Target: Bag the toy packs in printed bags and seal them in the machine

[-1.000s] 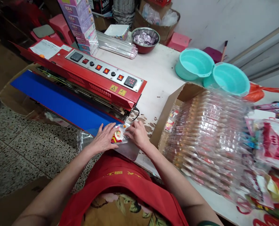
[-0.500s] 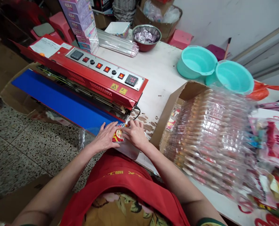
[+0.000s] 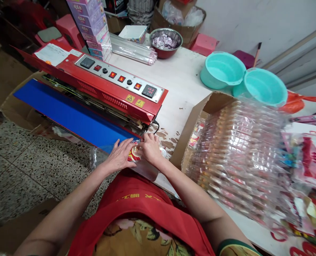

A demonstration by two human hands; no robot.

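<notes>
A clear plastic bag point(image 3: 102, 152) with a red and yellow printed label point(image 3: 133, 154) lies at the front end of the red sealing machine point(image 3: 115, 83). My left hand point(image 3: 120, 155) rests on the bag with its fingers stretched and the thumb apart. On the other side of the label, my right hand point(image 3: 151, 148) has its fingers drawn together on the bag's edge near the machine's feed end. Its fingertips are partly hidden. The blue conveyor belt point(image 3: 72, 112) runs away to the left, beyond my left hand.
To the right, a cardboard box point(image 3: 188, 133) stands beside a pile of clear packed bags point(image 3: 235, 142). Two turquoise basins point(image 3: 223, 71), a metal bowl point(image 3: 166, 42) of small sachets and stacked purple boxes point(image 3: 92, 28) stand farther back. A black cable point(image 3: 156, 126) hangs by the machine's end.
My right hand has shifted slightly up toward the machine, its fingers more drawn together at the bag's edge. My left hand has stayed nearly in place.
</notes>
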